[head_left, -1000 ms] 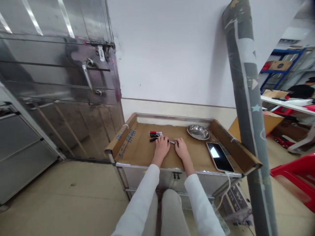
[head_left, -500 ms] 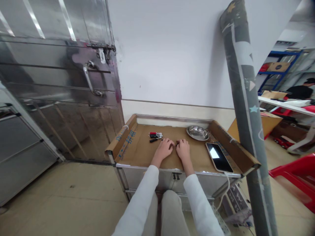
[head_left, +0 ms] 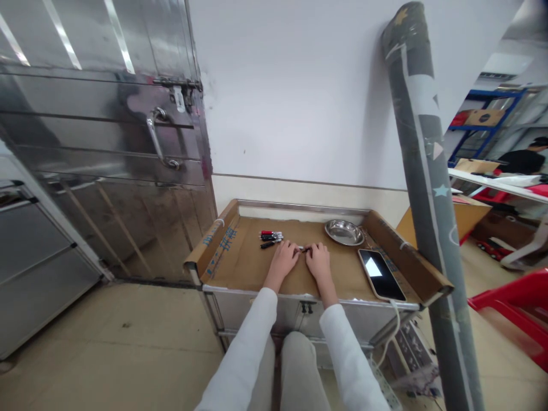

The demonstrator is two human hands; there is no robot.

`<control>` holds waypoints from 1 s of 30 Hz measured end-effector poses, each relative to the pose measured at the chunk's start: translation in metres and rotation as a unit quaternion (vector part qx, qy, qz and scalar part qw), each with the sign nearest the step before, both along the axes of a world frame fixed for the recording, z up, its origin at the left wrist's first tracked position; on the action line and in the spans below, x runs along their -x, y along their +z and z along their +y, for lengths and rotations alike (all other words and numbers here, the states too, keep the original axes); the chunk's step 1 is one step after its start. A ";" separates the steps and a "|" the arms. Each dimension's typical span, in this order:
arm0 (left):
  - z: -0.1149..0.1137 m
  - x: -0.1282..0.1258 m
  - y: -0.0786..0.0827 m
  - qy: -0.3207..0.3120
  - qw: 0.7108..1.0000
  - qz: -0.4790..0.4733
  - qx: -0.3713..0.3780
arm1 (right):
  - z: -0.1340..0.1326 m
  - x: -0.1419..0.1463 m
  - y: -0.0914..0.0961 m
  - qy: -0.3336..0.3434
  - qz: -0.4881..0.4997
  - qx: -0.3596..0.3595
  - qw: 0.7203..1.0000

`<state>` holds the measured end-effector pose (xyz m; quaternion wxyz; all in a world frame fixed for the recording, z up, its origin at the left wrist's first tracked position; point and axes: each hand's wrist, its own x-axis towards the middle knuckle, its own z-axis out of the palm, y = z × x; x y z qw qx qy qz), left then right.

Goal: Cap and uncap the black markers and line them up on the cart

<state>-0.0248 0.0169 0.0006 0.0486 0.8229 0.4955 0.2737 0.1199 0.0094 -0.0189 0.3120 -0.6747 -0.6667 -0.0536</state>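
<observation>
On the cardboard-lined top of a metal cart (head_left: 252, 271), both hands hold one slim pen (head_left: 302, 249) between them, with a pale part of it showing in the gap. My left hand (head_left: 284, 258) has its fingers closed on one end, and my right hand (head_left: 317, 260) pinches the other. Most of the pen is hidden by the fingers. Just beyond my left hand lies a small row of pens (head_left: 270, 236), black ones with a red one at the back.
A round steel dish (head_left: 343, 232) sits at the back right. Closer in lies a phone (head_left: 381, 275) with a white cable. Folded cardboard walls (head_left: 405, 251) edge the cart, and a tall grey roll (head_left: 428, 171) leans beside it. Further right, a person (head_left: 524, 158) is in the background.
The gap between my fingertips has widened slightly, and a pale part of the pen now shows between them. The row of pens, dish and phone stay where they were.
</observation>
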 end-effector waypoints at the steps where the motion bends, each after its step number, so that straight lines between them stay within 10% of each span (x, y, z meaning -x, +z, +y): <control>1: 0.000 0.000 0.000 0.003 1.000 0.000 -0.002 | 0.000 0.000 0.000 0.001 0.000 0.002 1.000; 30: -0.002 0.000 0.001 0.020 1.000 0.007 -0.024 | 0.000 0.002 -0.001 0.000 0.015 0.005 1.000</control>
